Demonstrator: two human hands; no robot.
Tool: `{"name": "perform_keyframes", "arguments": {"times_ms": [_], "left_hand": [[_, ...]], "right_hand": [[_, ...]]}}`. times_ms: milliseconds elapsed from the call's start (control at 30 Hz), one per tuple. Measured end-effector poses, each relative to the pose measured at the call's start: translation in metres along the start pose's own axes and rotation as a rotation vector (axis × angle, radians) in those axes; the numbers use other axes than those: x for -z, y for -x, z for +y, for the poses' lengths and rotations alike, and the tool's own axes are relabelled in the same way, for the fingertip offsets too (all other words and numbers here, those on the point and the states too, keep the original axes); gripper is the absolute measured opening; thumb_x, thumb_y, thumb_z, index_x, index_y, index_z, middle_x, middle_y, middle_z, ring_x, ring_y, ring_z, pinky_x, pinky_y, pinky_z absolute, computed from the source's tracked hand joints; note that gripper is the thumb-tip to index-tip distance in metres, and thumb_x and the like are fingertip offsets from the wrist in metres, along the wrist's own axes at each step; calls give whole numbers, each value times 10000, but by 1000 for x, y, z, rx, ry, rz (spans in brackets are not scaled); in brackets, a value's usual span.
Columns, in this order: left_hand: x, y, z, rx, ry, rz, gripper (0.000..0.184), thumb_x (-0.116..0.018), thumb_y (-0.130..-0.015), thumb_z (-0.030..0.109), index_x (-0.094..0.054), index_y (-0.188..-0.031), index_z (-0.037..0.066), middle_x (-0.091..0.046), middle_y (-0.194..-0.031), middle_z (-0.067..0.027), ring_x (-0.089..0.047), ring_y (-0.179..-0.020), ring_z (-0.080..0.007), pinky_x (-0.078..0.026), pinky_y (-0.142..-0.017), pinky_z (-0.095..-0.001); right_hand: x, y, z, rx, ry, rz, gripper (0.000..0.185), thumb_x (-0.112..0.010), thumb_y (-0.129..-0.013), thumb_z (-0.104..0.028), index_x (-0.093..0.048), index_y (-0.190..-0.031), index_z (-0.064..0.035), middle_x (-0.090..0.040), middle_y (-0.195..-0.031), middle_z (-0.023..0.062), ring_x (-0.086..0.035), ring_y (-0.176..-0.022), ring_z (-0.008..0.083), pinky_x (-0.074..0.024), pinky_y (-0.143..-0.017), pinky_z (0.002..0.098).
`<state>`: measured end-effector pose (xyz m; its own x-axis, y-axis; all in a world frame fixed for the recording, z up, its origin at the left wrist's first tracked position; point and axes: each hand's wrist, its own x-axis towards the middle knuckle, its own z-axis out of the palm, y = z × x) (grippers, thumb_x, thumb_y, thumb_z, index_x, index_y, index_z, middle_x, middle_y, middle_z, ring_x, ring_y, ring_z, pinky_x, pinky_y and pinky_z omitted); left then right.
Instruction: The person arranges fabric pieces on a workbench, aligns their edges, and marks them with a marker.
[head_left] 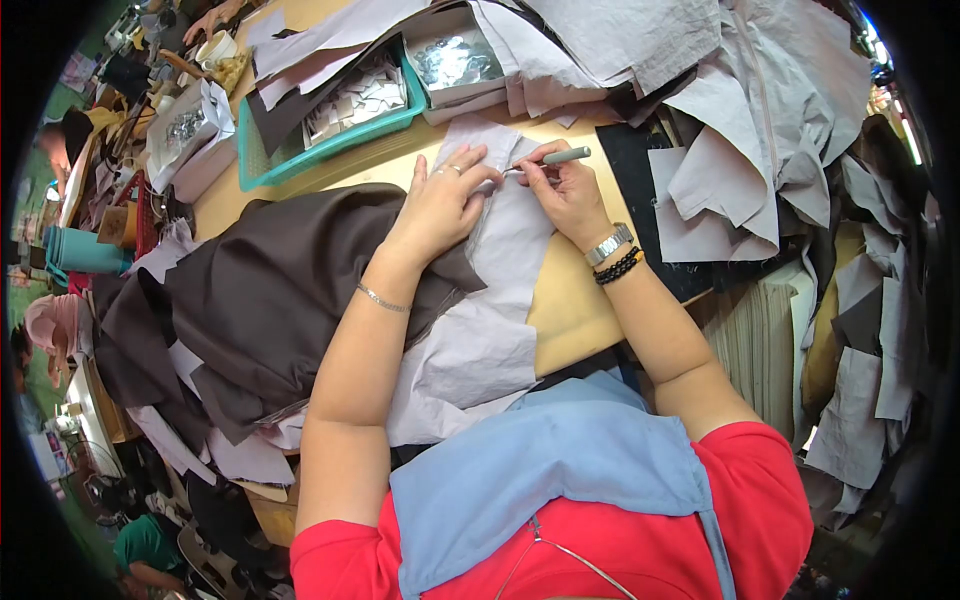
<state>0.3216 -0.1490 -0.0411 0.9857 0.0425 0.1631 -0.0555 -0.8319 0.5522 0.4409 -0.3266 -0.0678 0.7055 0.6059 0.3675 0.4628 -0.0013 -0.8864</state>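
In my right hand (568,197) is a slim pen (567,156) with a grey-green end, pinched between thumb and fingers. Its thin tip points left, onto a pale lilac-grey piece of cloth (505,262) lying on the table. My left hand (448,197) rests on that same cloth with its fingers apart, the fingertips close to the pen's tip. Dark brown cloth (290,290) lies bunched beneath and left of my left forearm. Whatever mark is under the tip is too small to make out.
Behind my hands stand a teal basket (335,150) with small white pieces and a white box (462,100) of shiny small parts. Pale cloth pieces (715,190) are piled at the right. The yellowish tabletop (575,300) shows between my arms. Other people sit at the far left.
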Motion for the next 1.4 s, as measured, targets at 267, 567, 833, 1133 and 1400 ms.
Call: {"name": "perform_keyframes", "arguments": {"times_ms": [267,567,833,1133,1400], "left_hand": [[-2,-1,2,2,-58,25,298,-526,-900,112,-600,-1185,159,-478,-1464,-121,-364,-1417,-306,-207,-1101,-690],[-13,-7,3,-47,-231,81,412,-528,-888,150,-567,-1295,208,-477,-1453,-131,-411,-1378,-309,-249,-1073,-705],[-20,-13,-2,-77,-307,54,543,-504,-841,112,-498,-1374,218,-438,-1480,-129,-387,-1393,-331,-249,-1071,-719],[-18,-31,-3,-97,-332,51,507,-503,-862,178,-514,-1368,185,-468,-1451,-131,-419,-1363,-320,-256,-1083,-682],[-24,-37,-3,-99,-345,93,546,-496,-841,203,-503,-1387,183,-461,-1437,-142,-412,-1356,-323,-274,-1065,-669]], "right_hand": [[-1,-3,-7,-114,-42,40,107,-586,-976,-114,-562,-1011,-16,-679,-845,77,-723,-766,157,-549,-642,263],[-3,-4,-13,-213,-83,89,130,-568,-993,-162,-555,-1034,-39,-675,-891,59,-695,-734,116,-549,-574,237],[77,-22,4,-287,332,148,221,-565,-958,-189,-552,-1128,-48,-644,-793,93,-644,-641,213,-539,-622,357],[71,-5,-12,184,806,36,274,-702,-831,-187,-631,-1078,-92,-647,-1038,114,-601,-987,308,-464,-846,421],[42,-25,-26,242,946,-54,194,-739,-811,-270,-688,-925,-122,-675,-903,40,-621,-896,251,-456,-779,402]]}}
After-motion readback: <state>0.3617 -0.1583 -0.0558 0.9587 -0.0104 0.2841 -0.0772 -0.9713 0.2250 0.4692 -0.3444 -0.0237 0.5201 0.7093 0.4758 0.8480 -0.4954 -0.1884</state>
